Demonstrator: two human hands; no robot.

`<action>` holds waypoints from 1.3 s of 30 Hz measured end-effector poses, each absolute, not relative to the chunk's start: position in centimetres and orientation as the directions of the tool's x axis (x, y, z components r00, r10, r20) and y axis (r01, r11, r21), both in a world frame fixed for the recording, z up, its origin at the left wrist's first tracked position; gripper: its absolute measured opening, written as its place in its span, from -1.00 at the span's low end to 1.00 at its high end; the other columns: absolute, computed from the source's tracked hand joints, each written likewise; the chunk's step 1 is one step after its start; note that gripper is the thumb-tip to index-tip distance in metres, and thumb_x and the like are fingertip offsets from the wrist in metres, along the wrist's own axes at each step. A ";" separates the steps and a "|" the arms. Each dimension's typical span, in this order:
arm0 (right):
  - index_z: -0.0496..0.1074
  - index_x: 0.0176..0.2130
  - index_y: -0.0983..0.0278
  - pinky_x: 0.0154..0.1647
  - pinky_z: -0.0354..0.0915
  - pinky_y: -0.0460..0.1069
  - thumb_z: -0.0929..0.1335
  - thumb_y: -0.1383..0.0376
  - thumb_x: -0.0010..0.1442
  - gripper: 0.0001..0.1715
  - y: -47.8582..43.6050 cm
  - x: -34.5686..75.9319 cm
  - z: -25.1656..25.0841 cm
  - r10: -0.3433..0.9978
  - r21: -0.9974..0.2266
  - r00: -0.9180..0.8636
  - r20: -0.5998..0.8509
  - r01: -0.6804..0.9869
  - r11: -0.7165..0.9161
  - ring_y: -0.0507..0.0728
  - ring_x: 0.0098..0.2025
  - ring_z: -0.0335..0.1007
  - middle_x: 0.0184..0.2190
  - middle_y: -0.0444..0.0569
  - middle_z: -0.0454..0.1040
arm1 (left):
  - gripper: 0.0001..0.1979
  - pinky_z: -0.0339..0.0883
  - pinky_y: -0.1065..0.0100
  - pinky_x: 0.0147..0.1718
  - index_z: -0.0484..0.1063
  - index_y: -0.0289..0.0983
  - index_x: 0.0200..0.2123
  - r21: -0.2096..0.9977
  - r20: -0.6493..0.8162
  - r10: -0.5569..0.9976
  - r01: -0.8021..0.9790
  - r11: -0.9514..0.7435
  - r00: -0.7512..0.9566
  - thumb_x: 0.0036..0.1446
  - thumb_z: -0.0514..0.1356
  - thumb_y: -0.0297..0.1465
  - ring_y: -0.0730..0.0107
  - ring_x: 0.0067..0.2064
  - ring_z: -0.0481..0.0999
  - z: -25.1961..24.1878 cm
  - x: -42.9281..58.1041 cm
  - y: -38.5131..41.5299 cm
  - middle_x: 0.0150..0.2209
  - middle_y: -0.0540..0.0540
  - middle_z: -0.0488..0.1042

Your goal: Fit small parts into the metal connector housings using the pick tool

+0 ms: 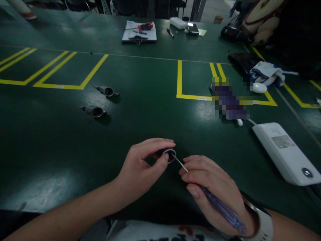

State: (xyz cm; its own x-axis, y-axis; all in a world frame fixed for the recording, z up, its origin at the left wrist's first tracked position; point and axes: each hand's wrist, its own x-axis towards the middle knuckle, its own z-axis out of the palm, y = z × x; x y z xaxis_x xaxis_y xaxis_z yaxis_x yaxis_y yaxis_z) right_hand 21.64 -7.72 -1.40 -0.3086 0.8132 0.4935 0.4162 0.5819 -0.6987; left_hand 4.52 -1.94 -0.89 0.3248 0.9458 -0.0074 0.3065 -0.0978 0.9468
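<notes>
My left hand [147, 164] is closed on a small hollow metal part [173, 157], its round opening turned toward my right hand. Fingers cover most of that part. In my right hand [213, 187] lies a screwdriver with a clear purple-blue handle [223, 207], the fingers wrapped along it. Its thin shaft [181, 163] points up and left, and the tip reaches into the part's opening, where it is hidden. Two similar-looking hollow metal parts, one farther [106, 91] and one nearer [94, 111], lie on the green table to the left, beyond my left hand.
A white power bank [278, 147] with a cable sits at the right, near a blurred-out phone-like object [230, 102]. Behind are white-blue gloves [267, 73] and a white oval case [259, 88]. A clipboard [139, 36] carrying a red-black screwdriver [145, 26] lies at the back.
</notes>
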 end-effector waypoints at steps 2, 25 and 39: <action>0.37 -0.24 0.33 -0.15 0.40 0.05 0.22 0.45 0.19 -0.83 -7.8 21.6 -1.4 0.817 -0.698 -0.312 0.485 0.424 0.577 0.10 -0.26 0.47 -0.41 0.02 0.50 | -0.77 0.43 0.35 -0.28 0.57 -0.15 -0.32 0.943 0.011 0.947 0.311 -0.116 0.321 -0.03 0.19 -0.51 0.28 -0.19 0.53 -0.9 4.5 -1.9 -0.24 -0.05 0.58; 0.39 -0.26 0.40 -0.12 0.41 0.07 0.23 0.48 0.16 -0.83 -8.0 21.5 -1.5 0.777 -0.657 -0.330 0.536 0.416 0.629 0.10 -0.29 0.47 -0.42 0.05 0.50 | -0.77 0.44 0.36 -0.26 0.58 -0.15 -0.33 0.925 0.061 0.953 0.342 -0.166 0.297 -0.03 0.19 -0.53 0.29 -0.19 0.55 -1.1 4.5 -1.9 -0.26 -0.03 0.59; 0.40 -0.25 0.36 -0.07 0.40 0.05 0.28 0.49 0.15 -0.84 -8.5 21.1 -1.8 0.805 -0.622 -0.325 0.495 0.514 0.590 0.10 -0.23 0.45 -0.37 0.03 0.50 | -0.78 0.44 0.38 -0.25 0.57 -0.17 -0.34 0.914 0.078 0.949 0.358 -0.190 0.306 -0.04 0.19 -0.55 0.30 -0.18 0.54 -1.2 4.5 -1.7 -0.27 -0.04 0.59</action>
State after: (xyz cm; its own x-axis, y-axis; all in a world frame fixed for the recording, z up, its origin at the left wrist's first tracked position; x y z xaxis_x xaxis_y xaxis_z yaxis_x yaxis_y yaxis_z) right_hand 21.11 -8.46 -1.79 -0.3251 0.8055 0.4955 0.5140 0.5903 -0.6223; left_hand 4.53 -1.73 -1.22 0.3056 0.9489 0.0781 0.3577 -0.1904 0.9142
